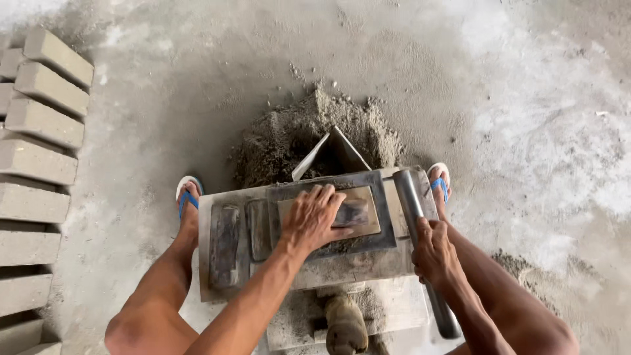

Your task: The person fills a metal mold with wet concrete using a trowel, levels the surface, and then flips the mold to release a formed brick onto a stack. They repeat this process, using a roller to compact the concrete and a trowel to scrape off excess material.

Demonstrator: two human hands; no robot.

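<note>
A grey metal brick press [302,263] stands on the concrete floor between my legs. My left hand [314,218] lies palm down on a flat wooden board [365,212] that sits in the press's rectangular mould frame [384,240]. My right hand [434,253] is closed around the round metal lever bar [409,194] along the press's right side. Damp sand mix shows around the board's edge.
A pile of grey sand mix [309,131] with a shovel blade [332,152] stuck in it lies just beyond the press. Several moulded grey blocks [39,164] lie in a row at the left. My feet in blue sandals [188,197] flank the press.
</note>
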